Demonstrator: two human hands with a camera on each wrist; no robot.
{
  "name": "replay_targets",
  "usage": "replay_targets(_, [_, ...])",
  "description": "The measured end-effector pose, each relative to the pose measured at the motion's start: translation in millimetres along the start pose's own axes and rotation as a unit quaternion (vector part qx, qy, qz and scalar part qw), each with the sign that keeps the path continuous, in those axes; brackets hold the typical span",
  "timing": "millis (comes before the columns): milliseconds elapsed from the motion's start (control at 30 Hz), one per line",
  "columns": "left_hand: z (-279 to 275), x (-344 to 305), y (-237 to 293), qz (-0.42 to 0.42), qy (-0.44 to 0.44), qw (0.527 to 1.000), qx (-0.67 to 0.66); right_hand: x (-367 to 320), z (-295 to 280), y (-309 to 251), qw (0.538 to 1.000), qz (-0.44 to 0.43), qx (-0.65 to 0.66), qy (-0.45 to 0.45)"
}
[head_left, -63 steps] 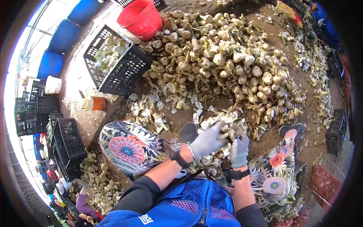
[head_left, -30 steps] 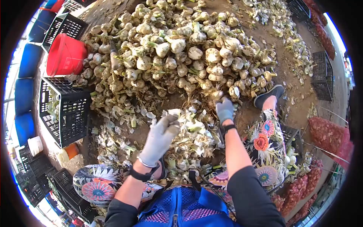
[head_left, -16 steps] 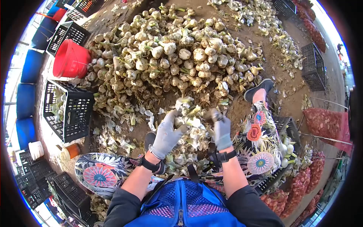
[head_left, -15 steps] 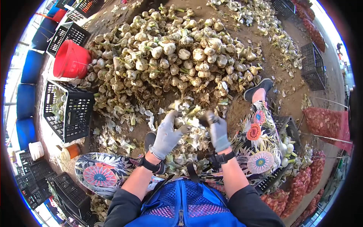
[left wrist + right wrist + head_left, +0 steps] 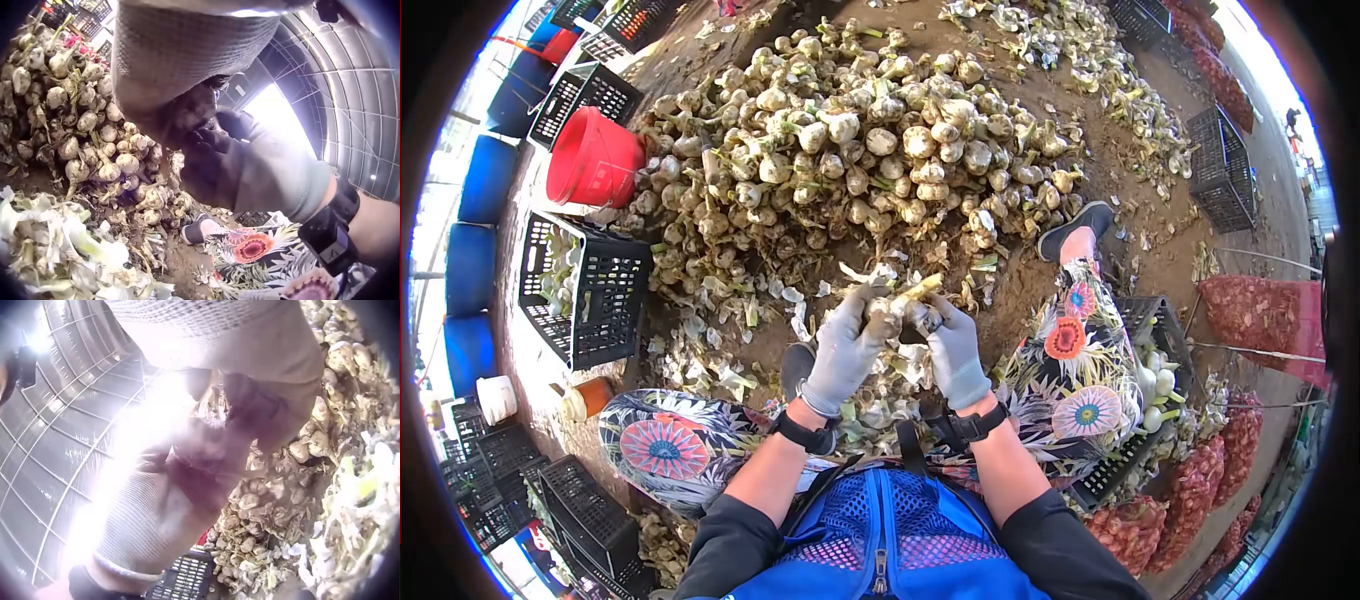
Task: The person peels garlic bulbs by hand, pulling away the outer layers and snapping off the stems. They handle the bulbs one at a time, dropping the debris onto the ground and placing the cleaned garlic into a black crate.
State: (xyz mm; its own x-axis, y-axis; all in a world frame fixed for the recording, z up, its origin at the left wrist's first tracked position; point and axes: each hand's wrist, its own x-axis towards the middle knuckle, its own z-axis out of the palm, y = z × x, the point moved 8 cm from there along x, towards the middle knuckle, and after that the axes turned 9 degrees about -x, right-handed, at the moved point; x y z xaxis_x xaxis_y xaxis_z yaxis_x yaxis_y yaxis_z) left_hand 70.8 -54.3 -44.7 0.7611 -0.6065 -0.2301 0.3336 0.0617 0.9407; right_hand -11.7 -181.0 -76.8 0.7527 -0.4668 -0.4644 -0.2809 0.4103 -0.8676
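The person's two gloved hands meet over a heap of garlic skins (image 5: 875, 405). The left hand (image 5: 845, 345) has its fingers bent round a garlic bulb (image 5: 886, 312), and the right hand (image 5: 952, 348) pinches the same bulb from the other side. The bulb is up in the air between the hands, with its pale stem tipped to the far right. On the left is a black crate (image 5: 610, 300) with whitish garlic inside, seen over its rim and through its holes. Just beyond it is a red bucket (image 5: 595, 160) with a wide top; I cannot tell what is in it. Another crate, close by the right leg, holds clean white garlic (image 5: 1160, 385) with green stems. On the right, a red net bag (image 5: 1260, 318) is stuffed with small lumps, and more red net bags (image 5: 1195, 490) are nearer. A far black crate (image 5: 1222, 165) is on the right too, but what it holds is hard to see. The big garlic pile (image 5: 840, 130) is in front, past the hands, and its left edge comes close to the red bucket. The legs in flowery trousers (image 5: 1090, 385) are left and right of the hands. Brown dirt (image 5: 1018, 300) shows between the right hand and the right shoe (image 5: 1076, 232), and a strip of dirt runs past the pile's right edge.
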Motion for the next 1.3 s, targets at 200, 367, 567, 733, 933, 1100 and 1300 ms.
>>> replay_targets(200, [-12.4, -2.0, 0.6, -0.015, 0.011, 0.998, 0.061, 1.8, 5.5, -0.4, 0.999, 0.002, -0.023, -0.041])
replay_targets(367, [-4.2, -10.3, -5.2, -0.15, -0.027, 0.964, -0.219, -3.7, -1.2, -13.6, 0.964, -0.107, -0.238, -0.054])
replay_targets(567, [-18.4, -5.5, -10.0, -0.023, 0.075, 0.997, 0.004, -1.1, -21.1, 4.7, 0.983, 0.002, -0.184, -0.007])
replay_targets(733, [1.1, -8.0, 4.9, 0.046, 0.061, 0.994, 0.076, -3.7, -14.2, 13.0, 0.965, -0.062, -0.247, 0.056])
replay_targets(933, [-5.6, -11.3, 5.7, 0.025, 0.073, 0.991, 0.106, 1.2, -12.3, 12.4, 0.982, -0.065, -0.17, 0.049])
replay_targets(1100, [8.8, -9.6, 17.0, 0.176, 0.044, 0.954, 0.237, 3.6, -16.1, 6.2, 0.975, -0.076, -0.201, 0.051])
replay_targets(1300, [-18.3, -3.0, -31.5, -0.019, 0.047, 0.999, 0.002, -13.6, -7.1, -22.4, 0.951, -0.16, -0.26, 0.045])
